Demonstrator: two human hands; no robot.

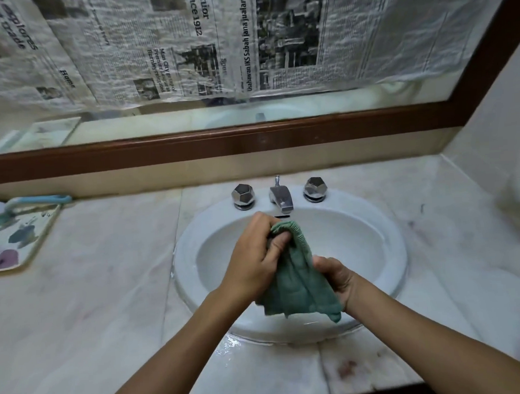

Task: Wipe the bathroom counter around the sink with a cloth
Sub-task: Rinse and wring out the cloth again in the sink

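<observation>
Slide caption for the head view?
Both hands, left and right, grip a green cloth over the sink.

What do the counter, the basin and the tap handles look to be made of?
Counter: pale veined stone, probably marble, laid in slabs with visible seams. Basin: glossy white, likely glazed ceramic. Tap handles: faceted, mirror-bright, apparently chromed metal.

A soft, matt green cloth (pixel 296 282) is seen over a glossy white sink (pixel 388 250); polished metal taps (pixel 280 197), veined stone surface (pixel 107 295), wood-framed mirror (pixel 189 143).
</observation>
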